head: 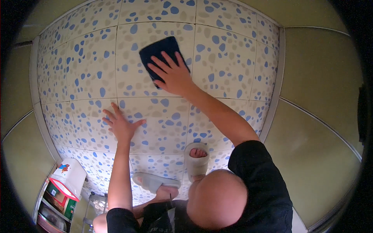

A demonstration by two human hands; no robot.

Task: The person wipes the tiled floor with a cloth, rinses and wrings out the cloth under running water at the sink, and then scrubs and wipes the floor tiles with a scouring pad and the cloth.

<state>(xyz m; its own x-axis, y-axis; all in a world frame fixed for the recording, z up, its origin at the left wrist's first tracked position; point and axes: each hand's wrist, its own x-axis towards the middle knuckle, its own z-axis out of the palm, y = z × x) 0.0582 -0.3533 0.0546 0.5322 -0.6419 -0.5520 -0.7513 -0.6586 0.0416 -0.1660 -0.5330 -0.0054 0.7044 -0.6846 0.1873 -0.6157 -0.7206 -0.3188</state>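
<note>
My right hand [173,74] lies palm down with spread fingers on a folded dark navy cloth [158,49], which rests flat on the tiled floor [154,116]. The tiles are off-white with blue and beige pebble shapes. To the lower left, my left hand [122,123] is spread on the bare tile, its fingers apart and nothing in it. The palm side of both hands is hidden.
Two pale slippers [196,166] are on my feet close below my hands. Olive cabinet panels [317,122] border the floor. At lower left stand a white bin-like container [71,177], a shelf with boxes and a metal rack [90,211].
</note>
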